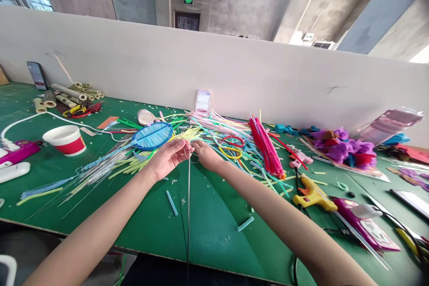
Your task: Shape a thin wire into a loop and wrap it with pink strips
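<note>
My left hand (170,155) is closed in a pinch, thumb and forefinger on the top of a thin metal wire (189,214). The wire hangs straight down past the table's front edge. Close beside it, my right hand (207,155) has its fingers curled at the same spot, where a fine thread or thin wire loops between the hands; what exactly these fingers grip is too small to make out. Just behind my left hand lies a blue leaf-shaped piece (153,136) with a wrapped stem. Fuzzy craft stems (217,125) in many colours lie heaped behind both hands.
A paper cup (65,140), bamboo pieces (72,94) and a leaning phone (36,76) are left. On the right are a pink-red stem bundle (266,147), yellow glue gun (313,194), magenta power strip (363,223) and purple petals (342,145). A pale partition (234,71) stands behind.
</note>
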The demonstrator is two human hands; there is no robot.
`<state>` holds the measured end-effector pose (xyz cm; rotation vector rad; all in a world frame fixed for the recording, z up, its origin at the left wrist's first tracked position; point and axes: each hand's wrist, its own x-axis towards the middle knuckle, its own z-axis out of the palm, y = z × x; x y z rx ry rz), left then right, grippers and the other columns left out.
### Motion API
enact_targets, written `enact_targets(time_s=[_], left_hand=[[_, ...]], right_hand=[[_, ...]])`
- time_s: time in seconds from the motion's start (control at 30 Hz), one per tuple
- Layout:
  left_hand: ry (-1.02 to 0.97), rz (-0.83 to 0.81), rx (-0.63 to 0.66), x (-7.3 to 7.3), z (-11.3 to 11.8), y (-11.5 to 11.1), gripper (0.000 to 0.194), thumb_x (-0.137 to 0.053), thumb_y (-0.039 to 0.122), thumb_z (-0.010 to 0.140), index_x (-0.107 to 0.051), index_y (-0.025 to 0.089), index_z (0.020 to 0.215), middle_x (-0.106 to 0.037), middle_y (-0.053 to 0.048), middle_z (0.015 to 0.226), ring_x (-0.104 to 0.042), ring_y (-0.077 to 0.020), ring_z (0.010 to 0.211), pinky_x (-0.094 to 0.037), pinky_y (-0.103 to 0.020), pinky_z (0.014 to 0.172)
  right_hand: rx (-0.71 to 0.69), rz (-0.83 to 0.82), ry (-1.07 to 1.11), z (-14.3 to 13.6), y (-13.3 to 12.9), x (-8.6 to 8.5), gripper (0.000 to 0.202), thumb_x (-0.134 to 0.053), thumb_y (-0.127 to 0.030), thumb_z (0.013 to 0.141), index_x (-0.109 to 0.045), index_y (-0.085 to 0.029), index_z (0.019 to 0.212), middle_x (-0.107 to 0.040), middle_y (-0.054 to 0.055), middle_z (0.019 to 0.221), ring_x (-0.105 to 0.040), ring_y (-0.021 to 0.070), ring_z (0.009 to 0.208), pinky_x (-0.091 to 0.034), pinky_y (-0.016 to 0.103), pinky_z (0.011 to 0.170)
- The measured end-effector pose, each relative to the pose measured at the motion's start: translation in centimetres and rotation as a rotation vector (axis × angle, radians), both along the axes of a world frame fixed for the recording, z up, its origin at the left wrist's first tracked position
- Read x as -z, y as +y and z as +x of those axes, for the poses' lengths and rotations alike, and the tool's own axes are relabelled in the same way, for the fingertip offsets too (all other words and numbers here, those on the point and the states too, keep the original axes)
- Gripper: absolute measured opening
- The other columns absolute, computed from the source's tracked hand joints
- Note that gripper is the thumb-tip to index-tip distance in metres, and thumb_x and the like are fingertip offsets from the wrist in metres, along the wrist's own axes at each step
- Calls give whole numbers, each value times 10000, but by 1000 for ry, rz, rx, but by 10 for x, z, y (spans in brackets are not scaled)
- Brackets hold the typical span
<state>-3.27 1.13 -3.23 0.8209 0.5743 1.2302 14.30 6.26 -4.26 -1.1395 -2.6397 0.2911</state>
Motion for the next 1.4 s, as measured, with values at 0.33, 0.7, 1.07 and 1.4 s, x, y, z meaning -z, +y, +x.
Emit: enact_targets(time_s=[0.33,0.7,1.07,1.4], left_hand=[[19,-16,-30,-1,5,-5,274,-906,318,636,-755,152,793,-756,-28,790,-716,-144,788,-582,-189,689],[222,-64,-87,17,17,-2,248,-844,321,723,-766,143,878,-770,-61,833,-717,-161,786,-589,-253,725],[403,-58,15,20,30,-10,288,-826,381,744,-747,148,892,-759,-82,898,-717,-209,897,-583,-291,757],[523,-11,87,14,34,-16,307,-836,379,720,-732,153,900,-740,-72,880,-727,-232,860,-581,-299,697]], right_hand=[[-17,-392,-209,132,-144,-63,561,-829,-301,721,-615,-325,1240,-566,52,1224,-580,262,1133,-502,358,915],[335,-13,160,109,-84,-3,267,-450,-20,886,-655,-152,994,-641,153,1093,-575,286,1098,-443,450,979],[419,-474,1016,61,-83,-1,361,-633,-532,855,-655,-172,873,-716,45,738,-609,149,587,-465,252,516],[439,-530,1244,64,-85,1,387,-679,-550,821,-650,-178,924,-728,46,758,-676,157,646,-566,296,649]])
